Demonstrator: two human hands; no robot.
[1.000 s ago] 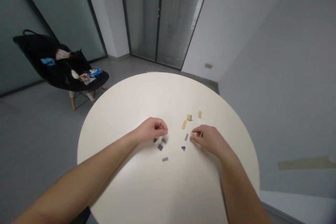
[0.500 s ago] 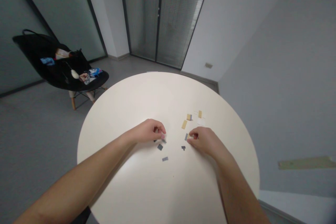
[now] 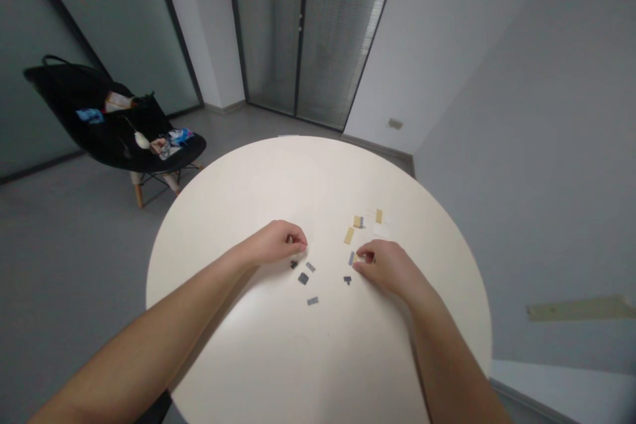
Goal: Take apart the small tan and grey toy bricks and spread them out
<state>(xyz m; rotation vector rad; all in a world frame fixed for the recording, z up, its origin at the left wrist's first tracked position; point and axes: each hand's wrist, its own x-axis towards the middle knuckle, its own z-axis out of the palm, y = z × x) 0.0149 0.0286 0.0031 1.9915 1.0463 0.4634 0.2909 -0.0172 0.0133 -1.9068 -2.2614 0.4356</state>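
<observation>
My left hand [image 3: 281,242] hovers just above the table with thumb and fingertips pinched together; anything between them is too small to make out. Close below it lie a small dark piece [image 3: 294,265], a grey strip [image 3: 311,266] and a dark square piece [image 3: 303,279]. Another grey strip [image 3: 313,301] is nearer to me. On the right, my right hand [image 3: 382,262] pinches a small flat grey-and-yellow piece [image 3: 352,258] at the tabletop. A dark T-shaped piece [image 3: 347,280] sits just below those fingers.
Beyond my right hand are a yellow strip [image 3: 348,235], a yellow-and-grey piece [image 3: 358,221], another yellow piece [image 3: 379,216] and a white piece [image 3: 381,230]. All lie on the round white table [image 3: 278,179]. A black chair [image 3: 64,99] bearing several items stands at the back left.
My left hand has shifted slightly left and away from me, uncovering the small dark piece and the grey strip beneath it. My right hand has barely moved.
</observation>
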